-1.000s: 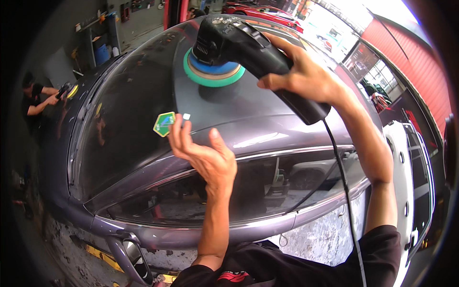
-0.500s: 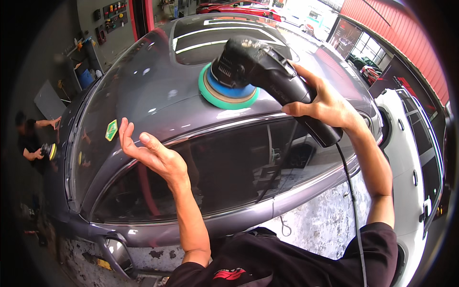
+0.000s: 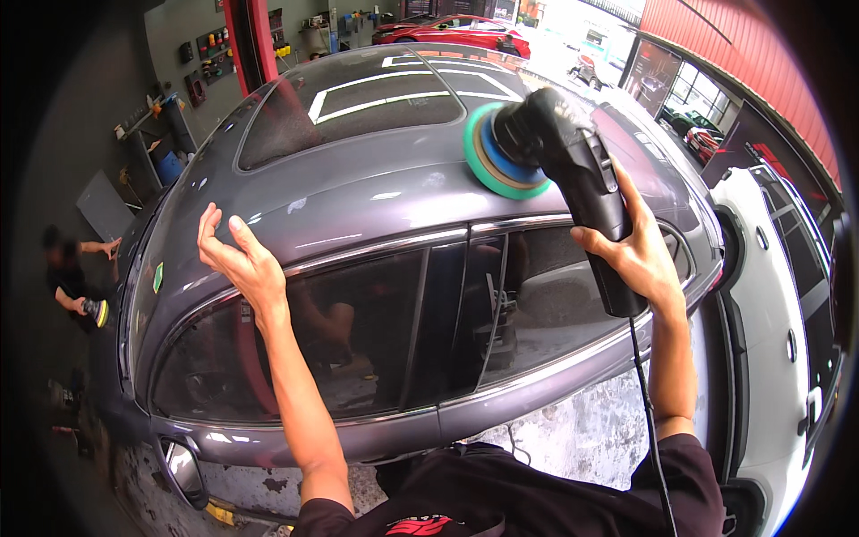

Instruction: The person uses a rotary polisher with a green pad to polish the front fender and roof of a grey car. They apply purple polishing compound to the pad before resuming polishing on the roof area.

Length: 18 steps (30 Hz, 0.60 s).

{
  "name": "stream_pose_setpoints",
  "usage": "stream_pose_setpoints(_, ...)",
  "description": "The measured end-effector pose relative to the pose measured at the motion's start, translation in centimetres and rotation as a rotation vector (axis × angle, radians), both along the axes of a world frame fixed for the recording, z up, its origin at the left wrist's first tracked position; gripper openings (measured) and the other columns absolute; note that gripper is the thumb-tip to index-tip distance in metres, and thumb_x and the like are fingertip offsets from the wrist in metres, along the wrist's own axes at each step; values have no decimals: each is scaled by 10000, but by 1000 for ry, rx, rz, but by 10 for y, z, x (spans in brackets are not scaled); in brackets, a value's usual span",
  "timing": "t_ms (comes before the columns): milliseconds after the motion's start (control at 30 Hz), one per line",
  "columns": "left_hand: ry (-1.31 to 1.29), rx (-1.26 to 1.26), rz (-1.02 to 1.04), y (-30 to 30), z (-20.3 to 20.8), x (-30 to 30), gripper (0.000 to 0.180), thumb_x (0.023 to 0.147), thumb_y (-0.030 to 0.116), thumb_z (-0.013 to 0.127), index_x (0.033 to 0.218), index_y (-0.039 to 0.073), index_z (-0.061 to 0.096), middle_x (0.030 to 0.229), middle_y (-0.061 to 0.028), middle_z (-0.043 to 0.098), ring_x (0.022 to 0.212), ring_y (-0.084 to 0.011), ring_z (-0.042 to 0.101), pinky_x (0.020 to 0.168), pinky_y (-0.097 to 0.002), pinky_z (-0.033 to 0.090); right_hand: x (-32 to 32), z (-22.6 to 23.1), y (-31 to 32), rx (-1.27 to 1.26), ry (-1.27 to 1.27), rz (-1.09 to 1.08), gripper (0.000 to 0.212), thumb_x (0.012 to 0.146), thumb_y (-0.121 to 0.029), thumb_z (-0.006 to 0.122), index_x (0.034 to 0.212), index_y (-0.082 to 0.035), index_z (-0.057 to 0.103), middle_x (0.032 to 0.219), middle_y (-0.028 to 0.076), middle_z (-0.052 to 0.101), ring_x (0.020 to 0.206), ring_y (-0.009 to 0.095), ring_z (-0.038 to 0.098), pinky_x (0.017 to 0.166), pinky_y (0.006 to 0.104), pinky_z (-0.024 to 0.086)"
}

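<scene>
My right hand is wrapped round the black body of a car polisher, with its power cord hanging down past my forearm. The polisher's green foam pad is tilted against the roof edge of a dark grey car, by the sunroof; whether its whole face touches the paint I cannot tell. Nothing is in my left hand, which hovers palm up and fingers apart near the front of the roof, above the side window.
A white car stands close on my right. At far left a person holds a polisher with a yellow pad. Below me, the grey car's side mirror sticks out. A red car and a red post are farther back.
The polisher in my right hand has moved right along the roof, toward the rear, and its pad has tilted more upright. My left hand has shifted left. My view has moved toward the car's rear.
</scene>
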State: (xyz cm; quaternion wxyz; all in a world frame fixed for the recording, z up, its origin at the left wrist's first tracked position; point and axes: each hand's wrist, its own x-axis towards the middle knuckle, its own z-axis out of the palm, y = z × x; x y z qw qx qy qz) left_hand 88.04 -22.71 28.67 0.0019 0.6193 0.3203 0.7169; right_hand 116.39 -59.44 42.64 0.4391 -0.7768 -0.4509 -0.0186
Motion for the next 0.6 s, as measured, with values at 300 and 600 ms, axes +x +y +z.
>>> stream_pose_setpoints(300, 53, -14, 70, 9, -4, 10, 399, 1151, 291, 562, 1400, -20, 539, 1468, -178, 612, 1397, -359, 489, 1194, -493, 359, 93, 26, 19, -162, -23, -69, 1117, 735, -377, 914, 1667, -19, 414, 1313, 237, 696, 1130, 298, 704, 1021, 371, 537)
stream_pose_setpoints(600, -13, 8, 14, 11, -6, 12, 419, 1165, 311, 523, 1400, -35, 527, 1464, -213, 601, 1406, -385, 496, 1209, -514, 368, 95, 71, 76, -385, -109, 375, 1059, 707, -329, 907, 1639, -56, 483, 1245, 199, 708, 1036, 254, 709, 972, 339, 541)
